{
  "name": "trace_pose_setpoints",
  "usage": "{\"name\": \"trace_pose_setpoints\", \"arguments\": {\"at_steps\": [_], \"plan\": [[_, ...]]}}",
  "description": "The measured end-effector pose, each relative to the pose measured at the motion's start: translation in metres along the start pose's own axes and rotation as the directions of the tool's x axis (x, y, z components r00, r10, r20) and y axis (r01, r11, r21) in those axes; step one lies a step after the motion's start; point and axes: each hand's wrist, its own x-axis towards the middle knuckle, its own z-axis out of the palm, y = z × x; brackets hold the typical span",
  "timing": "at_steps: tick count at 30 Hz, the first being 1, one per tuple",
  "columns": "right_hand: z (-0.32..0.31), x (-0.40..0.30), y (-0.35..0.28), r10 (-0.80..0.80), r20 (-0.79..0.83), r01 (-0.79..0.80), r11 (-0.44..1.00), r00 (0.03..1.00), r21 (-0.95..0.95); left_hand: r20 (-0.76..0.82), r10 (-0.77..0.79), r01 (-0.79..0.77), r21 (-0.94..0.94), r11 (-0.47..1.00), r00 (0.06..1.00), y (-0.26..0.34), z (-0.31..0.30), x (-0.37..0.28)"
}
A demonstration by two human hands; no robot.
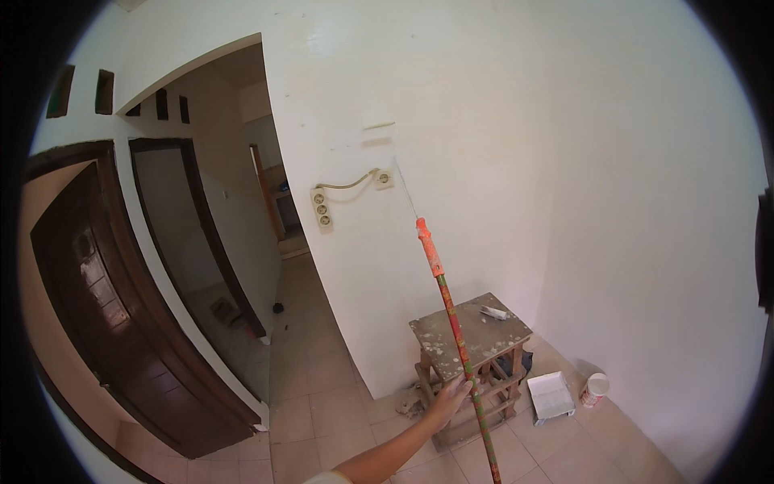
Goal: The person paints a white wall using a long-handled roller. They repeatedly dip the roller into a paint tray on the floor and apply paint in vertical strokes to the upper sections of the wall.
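My left hand [452,398] grips a long pole [458,333] with a patterned red and green covering. On the pole's upper end sits the orange handle [430,248] of a paint roller. Its thin wire frame runs up to a pale roller [379,126] at the white wall [471,145], above a wall socket [384,178]; whether it touches the wall I cannot tell. A cable links the socket to a power strip [321,207] at its lower left. My right hand is out of view.
A paint-spotted wooden stool [447,339] with a small white item [494,313] on top stands by the wall. Right of it on the tiles are a paint tray [551,394] and a lidded tub [595,389]. An open brown door [91,302] and a passage lie left.
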Motion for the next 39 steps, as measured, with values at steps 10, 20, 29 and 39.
{"name": "trace_pose_setpoints", "arguments": {"at_steps": [10,20,29,39], "plan": [[-0.008,0.043,0.004,-0.15,-0.085,0.147,0.988,0.985,-0.039,-0.088,-0.066,0.067,0.006,0.998,0.994,-0.016,-0.005,0.053],[-0.038,0.113,-0.104,-0.074,0.048,0.077,0.996,0.996,-0.051,-0.075,0.009,-0.005,0.043,0.999,0.997,0.045,0.001,0.091],[-0.051,0.179,-0.2,-0.196,-0.043,0.196,0.981,0.98,-0.003,-0.046,0.1,-0.096,0.067,0.993,0.994,0.075,0.029,0.095],[-0.045,0.095,-0.025,0.0,0.149,0.009,0.998,0.989,-0.059,-0.138,-0.053,0.049,-0.026,0.998,0.989,0.011,0.01,0.095]]}}
